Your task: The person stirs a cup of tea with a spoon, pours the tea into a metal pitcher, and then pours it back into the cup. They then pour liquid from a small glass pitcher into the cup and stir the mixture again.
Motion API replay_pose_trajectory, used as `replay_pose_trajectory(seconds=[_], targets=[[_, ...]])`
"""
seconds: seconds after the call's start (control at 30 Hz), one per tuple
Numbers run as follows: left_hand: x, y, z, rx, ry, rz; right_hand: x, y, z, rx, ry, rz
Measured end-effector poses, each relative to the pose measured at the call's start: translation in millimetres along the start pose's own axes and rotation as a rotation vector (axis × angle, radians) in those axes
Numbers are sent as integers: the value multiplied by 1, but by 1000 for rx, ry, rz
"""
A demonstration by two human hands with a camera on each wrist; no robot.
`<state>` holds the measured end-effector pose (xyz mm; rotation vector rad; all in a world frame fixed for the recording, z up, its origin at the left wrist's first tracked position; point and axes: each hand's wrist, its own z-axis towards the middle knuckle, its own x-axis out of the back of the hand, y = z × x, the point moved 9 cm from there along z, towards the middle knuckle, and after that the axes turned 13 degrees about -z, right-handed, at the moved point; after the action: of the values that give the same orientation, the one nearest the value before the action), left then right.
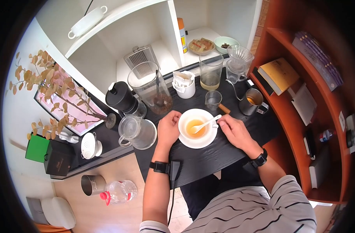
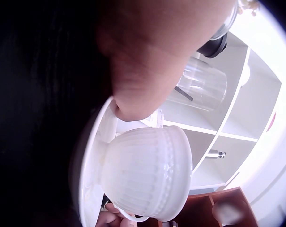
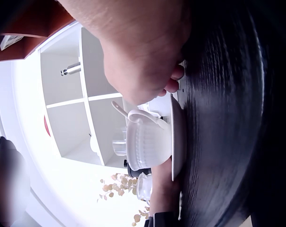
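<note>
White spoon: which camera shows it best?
Head view: it looks down into the cup, so the spoon shows from handle to bowl, the bowl in the amber liquid. Right wrist: only part of the handle, sticking out past the cup's rim. Left wrist: no spoon visible; the cup shows from its outer side.

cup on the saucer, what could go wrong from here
The amber liquid might slop out if the cup is jolted or tilted. The spoon juts past the cup's rim close to the right hand, so a brush could knock it. The glass jug has its wooden handle near the saucer, so sliding either could bump them.
</note>
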<state>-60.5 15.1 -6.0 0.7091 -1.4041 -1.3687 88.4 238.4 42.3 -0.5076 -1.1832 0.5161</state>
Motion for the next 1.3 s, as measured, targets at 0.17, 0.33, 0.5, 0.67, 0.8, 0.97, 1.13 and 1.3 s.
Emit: replay_pose_trajectory(seconds=[0.17, 0.33, 0.5, 0.67, 0.8, 0.97, 1.13, 1.3], targets=[[0, -2, -1, -28, -2, -34, -2, 4, 0, 35, 46, 9], [0, -2, -2, -69, -6, -92, 1, 5, 0, 33, 62, 37], [2, 3, -3, -92, 15, -26, 4, 5, -1, 26, 52, 68], [3, -4, -1, -103, 16, -93, 4, 11, 0, 49, 71, 103], [3, 3, -3, -94, 23, -56, 3, 14, -1, 36, 67, 158], [2, 2, -2, -67, -3, -115, 3, 19, 0, 32, 72, 171], [2, -1, -1, -57, -20, -117, 4, 24, 1, 16, 86, 253], [3, 4, -3, -67, -10, -55, 3, 23, 0, 55, 108, 221]])
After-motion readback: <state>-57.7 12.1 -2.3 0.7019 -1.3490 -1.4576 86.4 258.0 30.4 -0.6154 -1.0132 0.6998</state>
